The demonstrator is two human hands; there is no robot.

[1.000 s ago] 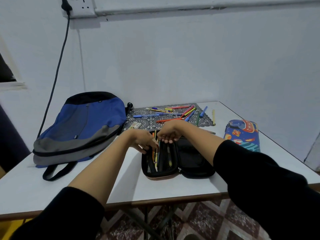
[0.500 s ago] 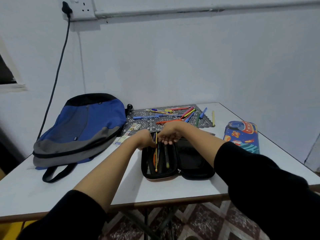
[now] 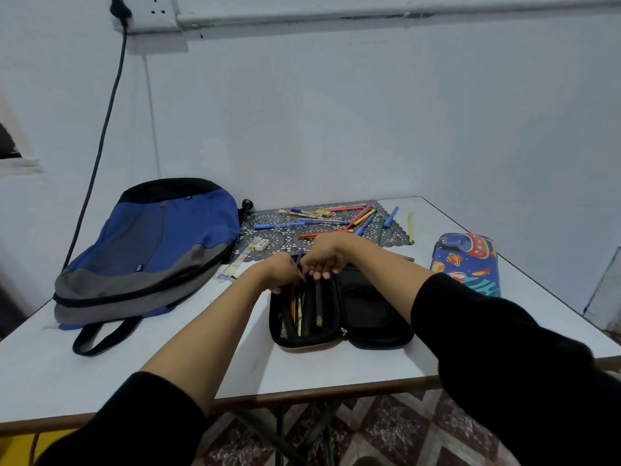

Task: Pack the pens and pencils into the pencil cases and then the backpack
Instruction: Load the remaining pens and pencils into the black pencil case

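My left grip (image 3: 282, 271) and right grip (image 3: 324, 260) are meeting at the far end of the open pencil case (image 3: 369, 314) on the table (image 3: 168, 364). The pencils (image 3: 297, 311) I was holding upright a second ago are now lying in its left half. My right grip is curling over the far rim; whether my left is clamping anything, I cannot tell.

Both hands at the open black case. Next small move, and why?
Probably slide the dark pen down into the left half of the black pencil case: it pokes up between the left hand and right hand, while the other pens lie flat inside.
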